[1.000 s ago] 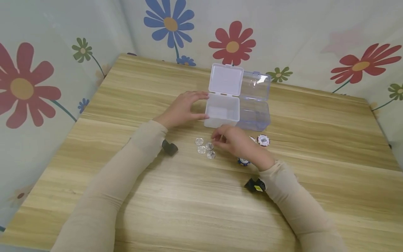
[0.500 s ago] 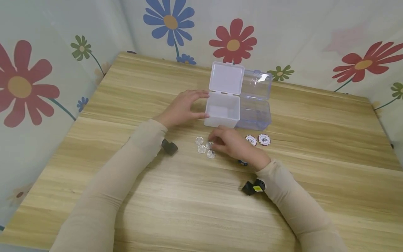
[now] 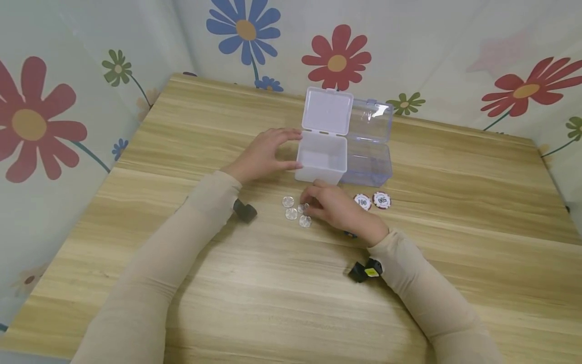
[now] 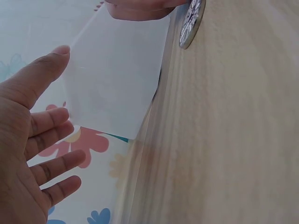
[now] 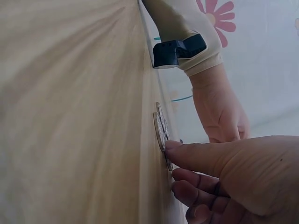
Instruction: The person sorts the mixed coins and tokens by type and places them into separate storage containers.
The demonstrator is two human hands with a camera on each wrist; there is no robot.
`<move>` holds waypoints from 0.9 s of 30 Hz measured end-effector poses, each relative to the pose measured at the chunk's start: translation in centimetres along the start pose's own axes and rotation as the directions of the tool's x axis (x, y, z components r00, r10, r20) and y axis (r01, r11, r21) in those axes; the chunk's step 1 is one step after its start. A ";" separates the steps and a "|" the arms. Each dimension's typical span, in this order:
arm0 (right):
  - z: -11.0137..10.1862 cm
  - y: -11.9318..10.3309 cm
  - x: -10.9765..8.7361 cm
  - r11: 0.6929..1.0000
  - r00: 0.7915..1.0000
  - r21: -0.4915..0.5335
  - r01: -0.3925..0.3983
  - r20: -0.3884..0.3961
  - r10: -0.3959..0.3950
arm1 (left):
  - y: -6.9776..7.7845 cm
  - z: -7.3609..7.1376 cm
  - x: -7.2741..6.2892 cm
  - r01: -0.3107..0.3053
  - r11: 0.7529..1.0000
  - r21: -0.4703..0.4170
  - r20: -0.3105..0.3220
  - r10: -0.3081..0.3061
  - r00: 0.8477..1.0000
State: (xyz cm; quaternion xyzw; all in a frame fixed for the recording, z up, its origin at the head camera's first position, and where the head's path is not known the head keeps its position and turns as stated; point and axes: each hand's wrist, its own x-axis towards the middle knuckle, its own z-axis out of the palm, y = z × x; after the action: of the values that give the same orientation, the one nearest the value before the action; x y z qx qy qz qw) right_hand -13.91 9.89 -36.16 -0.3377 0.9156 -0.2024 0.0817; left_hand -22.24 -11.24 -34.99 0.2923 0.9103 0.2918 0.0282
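My left hand (image 3: 263, 154) reaches to the left side of a white lidded box (image 3: 320, 162), thumb and fingers spread along its wall. In the left wrist view, that hand (image 4: 28, 121) has its fingers apart beside the white box (image 4: 117, 70). In front of the box, several silver coins (image 3: 291, 214) lie in a small group on the table. My right hand (image 3: 334, 205) is at the right-hand coin (image 3: 302, 208), thumb and curled fingertips pinching its edge and partly covering it. In the right wrist view, the thumb of the right hand (image 5: 233, 177) overlaps the coins (image 5: 160, 130).
A clear box (image 3: 368, 164) with a raised clear lid stands right beside the white one, whose lid (image 3: 327, 111) is also up. Two poker chips (image 3: 362, 202) lie right of the right hand; a blue chip (image 3: 350, 234) is mostly hidden under its wrist. A flowered wall (image 3: 436, 50) stands behind the table.
My right hand has shifted slightly left onto the coin, its fingertips closing in, and the 100 chip has come into fuller view. My left hand stays at the box.
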 end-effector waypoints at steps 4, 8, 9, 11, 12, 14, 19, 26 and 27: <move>0.1 0.0 0.1 1.000 1.000 -0.022 0.005 -0.011 -0.005 | -0.1 0.0 0.1 -0.001 1.000 0.004 0.000 0.001 1.000; 0.2 0.0 0.1 1.000 1.000 -0.020 -0.009 -0.012 0.009 | -0.2 0.1 0.1 -0.010 1.000 0.005 -0.002 0.010 1.000; 0.2 0.0 0.1 1.000 1.000 -0.019 -0.015 -0.013 0.014 | -0.2 0.1 0.1 -0.013 1.000 0.004 -0.004 0.013 1.000; 0.2 0.0 0.1 1.000 1.000 -0.012 -0.027 -0.013 0.027 | -0.2 0.2 0.1 -0.017 1.000 0.003 -0.007 0.017 1.000; 0.2 0.0 0.0 0.999 0.999 -0.009 -0.033 -0.012 0.033 | -0.2 0.2 0.1 -0.018 1.000 0.002 -0.010 0.018 1.000; 0.2 0.0 0.0 0.999 0.999 -0.001 -0.039 -0.014 0.039 | -0.2 0.2 0.1 -0.019 1.000 0.000 -0.015 0.019 1.000; 0.2 0.1 0.0 0.998 0.999 0.045 -0.053 -0.006 0.053 | -0.2 0.2 0.1 -0.017 1.000 -0.002 -0.018 0.017 1.000; 0.0 0.3 0.1 0.988 0.997 0.136 -0.078 0.017 0.076 | -0.2 0.3 0.2 -0.019 1.000 -0.005 -0.021 0.019 1.000; 0.0 0.4 0.1 0.987 0.997 0.144 -0.078 0.019 0.076 | -0.2 0.3 0.2 -0.019 1.000 -0.006 -0.021 0.019 1.000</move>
State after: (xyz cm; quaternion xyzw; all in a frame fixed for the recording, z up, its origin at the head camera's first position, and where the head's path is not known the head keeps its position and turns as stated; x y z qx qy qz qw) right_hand -14.20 10.08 -36.32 -0.2965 0.9103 -0.2626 0.1199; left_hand -22.44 -11.16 -35.31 0.2976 0.9068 0.2981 0.0167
